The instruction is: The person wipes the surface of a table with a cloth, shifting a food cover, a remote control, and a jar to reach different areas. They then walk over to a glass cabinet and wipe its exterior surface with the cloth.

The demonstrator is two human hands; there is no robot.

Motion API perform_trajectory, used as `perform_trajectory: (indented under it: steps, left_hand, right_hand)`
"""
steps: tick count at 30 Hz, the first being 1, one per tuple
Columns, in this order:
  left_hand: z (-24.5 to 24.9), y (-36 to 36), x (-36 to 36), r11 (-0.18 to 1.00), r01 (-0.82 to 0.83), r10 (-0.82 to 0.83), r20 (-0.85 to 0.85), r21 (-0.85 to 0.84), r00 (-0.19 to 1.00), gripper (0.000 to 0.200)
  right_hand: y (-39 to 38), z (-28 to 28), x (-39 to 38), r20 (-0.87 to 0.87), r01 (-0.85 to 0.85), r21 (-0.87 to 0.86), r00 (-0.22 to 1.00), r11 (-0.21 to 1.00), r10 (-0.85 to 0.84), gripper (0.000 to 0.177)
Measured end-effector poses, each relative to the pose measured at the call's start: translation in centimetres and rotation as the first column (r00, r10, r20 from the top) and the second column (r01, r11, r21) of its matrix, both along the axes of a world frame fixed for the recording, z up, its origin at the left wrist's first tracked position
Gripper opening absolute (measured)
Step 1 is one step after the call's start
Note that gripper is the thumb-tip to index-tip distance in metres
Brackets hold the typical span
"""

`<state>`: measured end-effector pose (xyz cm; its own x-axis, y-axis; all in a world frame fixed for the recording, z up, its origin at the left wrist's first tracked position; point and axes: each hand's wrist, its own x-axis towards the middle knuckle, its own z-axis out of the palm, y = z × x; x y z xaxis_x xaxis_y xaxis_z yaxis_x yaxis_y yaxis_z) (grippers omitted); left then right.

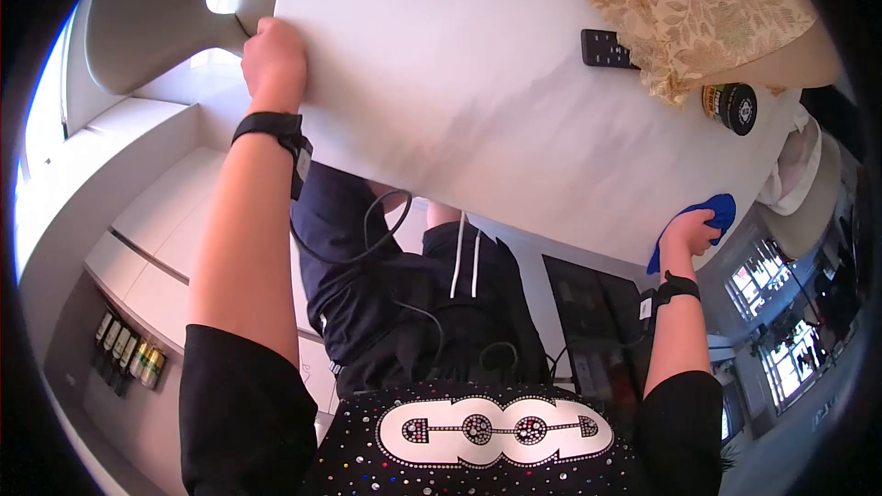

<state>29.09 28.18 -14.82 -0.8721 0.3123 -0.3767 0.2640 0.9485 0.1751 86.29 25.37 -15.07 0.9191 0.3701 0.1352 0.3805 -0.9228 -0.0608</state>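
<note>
Clenched on the table [478, 83] edge with the left hand [274, 60], curled down over a cloth [715, 213] at the rim with the right hand [691, 231]; could well shove the cloth off that rim, or, sweeping wider, knock the tin [735, 107] near the remote [606, 48].

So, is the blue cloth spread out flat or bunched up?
Bunched up. The blue cloth is gathered into a small wad under the right hand, near the edge of the white table.
</note>
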Motion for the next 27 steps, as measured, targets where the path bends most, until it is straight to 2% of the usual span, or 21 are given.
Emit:
perform_trajectory:
  steps: [3, 7, 11, 17, 19, 26, 27]
  left_hand:
    - [0.9, 0.3, 0.9, 0.997, -0.076, 0.075, 0.033, 0.03, 0.997, 0.053]
    - [1.3, 0.0, 1.1, 0.999, 0.045, -0.045, 0.017, -0.002, 0.999, 0.052]
    - [-0.2, -0.3, 0.1, 0.999, 0.033, -0.034, 0.022, 0.009, 0.999, 0.049]
    - [0.4, 0.3, 0.7, 0.999, 0.022, -0.022, 0.009, -0.027, 1.0, 0.051]
    - [0.5, 0.3, 0.8, 0.997, -0.065, 0.065, 0.002, 0.029, 0.998, 0.054]
    - [-0.2, 0.6, 0.7, 0.996, -0.085, 0.086, -0.031, 0.027, 0.996, 0.058]
    - [-0.1, 0.6, 0.8, 0.989, -0.134, 0.136, -0.026, 0.053, 0.99, 0.058]
  right_hand:
    - [0.1, -0.1, -0.1, 0.016, 0.0, -0.007, 1.0, 1.0, 0.0, 0.06]
    - [0.0, 0.2, -0.1, -0.001, 0.015, -0.021, 1.0, 1.0, -0.015, 0.06]
    - [0.2, -0.1, 0.2, -0.017, 0.0, -0.022, 1.0, 1.0, 0.0, 0.06]
    - [0.3, -0.1, 0.1, 0.008, 0.027, 0.016, 1.0, 0.999, -0.028, 0.06]
    - [0.2, 0.0, -0.1, 0.017, 0.008, 0.015, 1.0, 1.0, -0.008, 0.061]
    - [0.3, -0.2, 0.3, 0.001, 0.014, 0.006, 1.0, 1.0, -0.014, 0.062]
    - [0.2, -0.2, 0.4, 0.005, -0.002, 0.011, 1.0, 1.0, 0.002, 0.062]
